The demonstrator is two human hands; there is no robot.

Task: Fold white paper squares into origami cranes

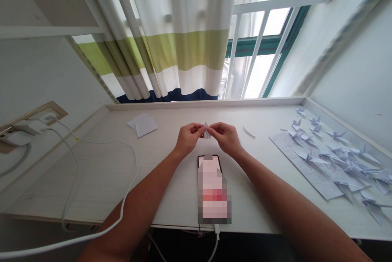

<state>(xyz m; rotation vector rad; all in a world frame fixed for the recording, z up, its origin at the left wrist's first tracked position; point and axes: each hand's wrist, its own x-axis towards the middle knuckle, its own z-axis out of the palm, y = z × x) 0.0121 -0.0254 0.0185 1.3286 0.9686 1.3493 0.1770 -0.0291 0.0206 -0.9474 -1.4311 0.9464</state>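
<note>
A small folded white paper piece (pixel 207 132) is pinched upright between my two hands, a little above the desk. My left hand (pixel 189 136) grips its left side with thumb and fingertips. On its right side, my right hand (pixel 224 134) holds it the same way. The piece is narrow and pointed at the top; its finer folds are too small to make out. Just below my hands a phone (pixel 211 188) lies on the desk, its screen blurred out. Many folded paper cranes (pixel 309 156) lie at the right.
Square paper sheets (pixel 146 125) lie in a stack at the back left. A curved paper strip (pixel 249 131) rests right of my hands. Under some cranes is a printed sheet (pixel 318 176). A white cable (pixel 136 168) runs from the wall socket across my left forearm.
</note>
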